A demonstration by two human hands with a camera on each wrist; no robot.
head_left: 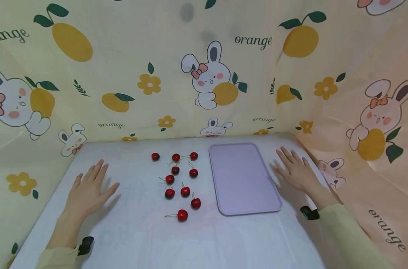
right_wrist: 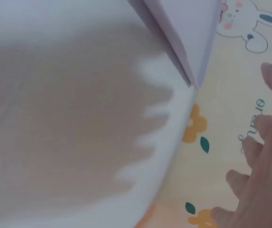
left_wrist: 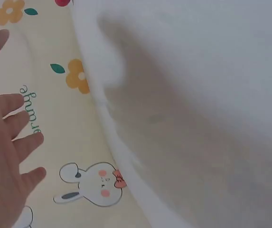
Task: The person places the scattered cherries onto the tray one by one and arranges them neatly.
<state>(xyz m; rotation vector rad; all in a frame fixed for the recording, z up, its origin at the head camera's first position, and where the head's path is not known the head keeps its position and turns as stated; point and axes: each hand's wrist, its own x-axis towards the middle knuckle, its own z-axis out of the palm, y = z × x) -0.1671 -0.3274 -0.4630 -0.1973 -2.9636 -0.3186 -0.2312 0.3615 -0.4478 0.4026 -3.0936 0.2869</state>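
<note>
Over the left side of the white table, my left hand [head_left: 86, 195] is spread with straight fingers and holds nothing; its shadow falls beside it. My right hand [head_left: 298, 173] is likewise spread and holds nothing, just right of a shallow lilac tray [head_left: 244, 179]. Several dark red cherries lie loose between the left hand and the tray, many with stems. The nearest cherry [head_left: 182, 215] has its stem pointing left; another cherry [head_left: 155, 157] sits at the far left of the group. In the right wrist view, the tray's corner [right_wrist: 173, 42] shows near the fingers.
A cream cloth [head_left: 123, 74] printed with rabbits, oranges and flowers hangs behind the white table [head_left: 130, 239] and along both sides. Black bands with dark pieces [head_left: 86, 245] sit at both wrists, next to pale sleeves.
</note>
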